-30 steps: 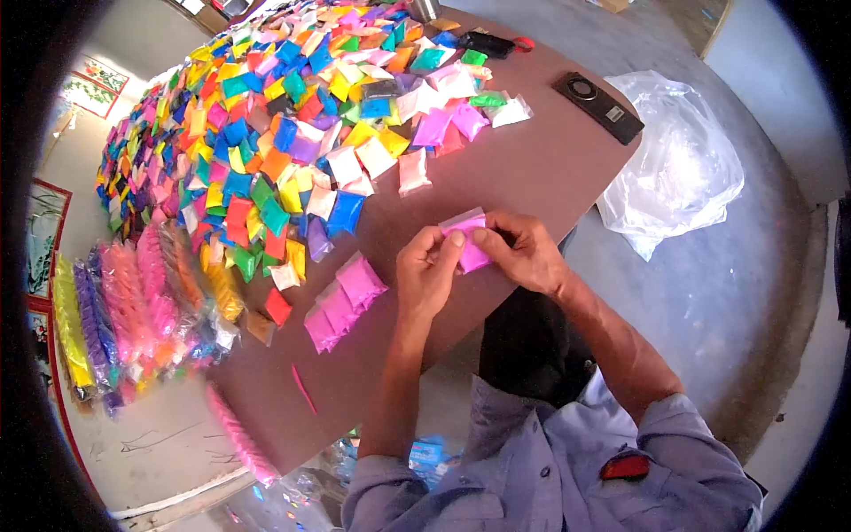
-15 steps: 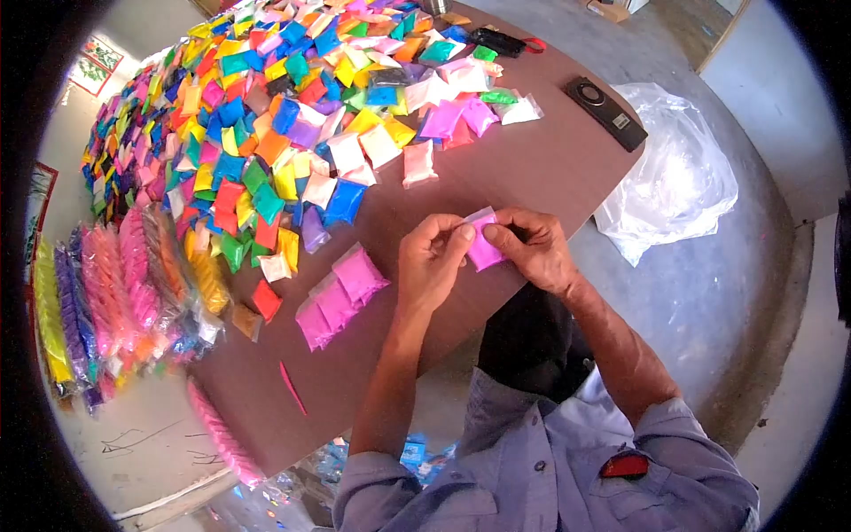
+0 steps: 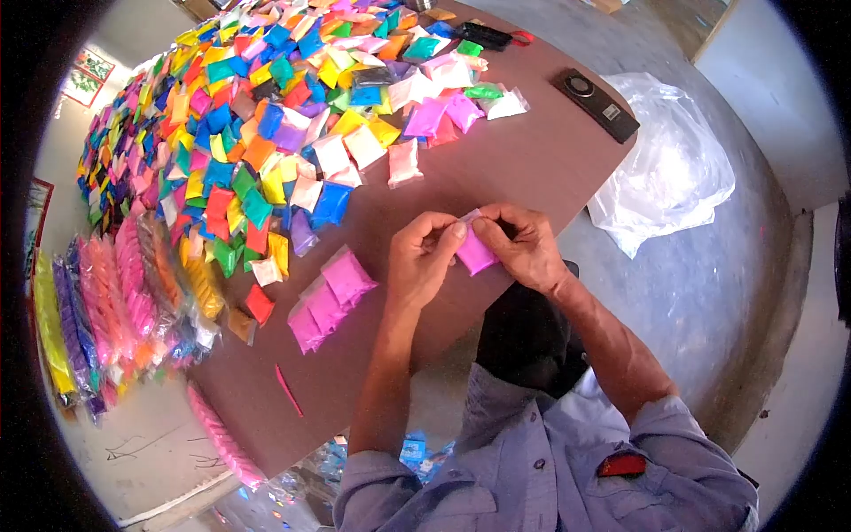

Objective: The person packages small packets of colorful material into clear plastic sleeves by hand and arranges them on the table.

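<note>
A small magenta packet (image 3: 477, 254) hangs between my two hands above the table's near edge. My left hand (image 3: 425, 255) pinches its top left side with thumb and finger. At the top right, my right hand (image 3: 523, 245) pinches the clear rim. Left of my hands, several magenta packets (image 3: 328, 306) lie overlapping in a short row on the brown table (image 3: 355, 390). A thin pink strip (image 3: 288, 390) lies nearer the table's front.
A large heap of coloured packets (image 3: 257, 151) covers the far left. Long filled bags (image 3: 133, 275) lie at the left edge. A black device (image 3: 596, 105) sits at the right corner, with a clear plastic bag (image 3: 665, 168) beyond on the floor. A pink roll (image 3: 222, 434) lies front left.
The packet hangs slightly lower between my fingers, and my thumbs have moved up to its top edge. The whole view has shifted a little.
</note>
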A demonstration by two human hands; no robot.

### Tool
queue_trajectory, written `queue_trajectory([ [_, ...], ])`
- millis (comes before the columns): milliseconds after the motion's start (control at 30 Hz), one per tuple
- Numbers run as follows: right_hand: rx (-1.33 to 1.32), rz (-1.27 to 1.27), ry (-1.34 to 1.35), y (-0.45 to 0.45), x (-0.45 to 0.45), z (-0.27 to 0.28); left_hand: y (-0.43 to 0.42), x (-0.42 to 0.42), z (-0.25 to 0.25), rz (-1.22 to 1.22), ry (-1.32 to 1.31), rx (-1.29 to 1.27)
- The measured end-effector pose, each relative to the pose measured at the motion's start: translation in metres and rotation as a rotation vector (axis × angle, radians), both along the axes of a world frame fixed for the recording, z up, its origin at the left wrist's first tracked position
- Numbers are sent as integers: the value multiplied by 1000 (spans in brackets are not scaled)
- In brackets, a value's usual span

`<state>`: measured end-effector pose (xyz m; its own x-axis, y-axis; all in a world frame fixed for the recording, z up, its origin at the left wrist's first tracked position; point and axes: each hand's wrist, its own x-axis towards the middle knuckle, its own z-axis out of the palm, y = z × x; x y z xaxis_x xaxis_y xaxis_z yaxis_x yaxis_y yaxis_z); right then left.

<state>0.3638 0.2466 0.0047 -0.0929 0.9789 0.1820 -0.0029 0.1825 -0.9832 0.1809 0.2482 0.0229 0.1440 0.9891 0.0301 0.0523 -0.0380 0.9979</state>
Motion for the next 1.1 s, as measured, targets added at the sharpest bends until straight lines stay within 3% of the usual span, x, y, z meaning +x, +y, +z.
queue_trajectory([
  [100,-65,32,-38,0,2,10,1,-3,-6,21,-12,22],
  [467,95,71,-134,2,3,5,0,2,-1,54,-31,16],
  [667,-1,99,-125,-1,3,13,3,-2,-7,123,44,117],
  [867,14,97,-183,-1,5,11,5,9,-5,229,-261,36],
  [967,32,126,-232,0,7,8,3,0,-2,98,-57,63],
  [1100,-1,145,-220,-2,5,16,4,-3,-10,112,-112,96],
])
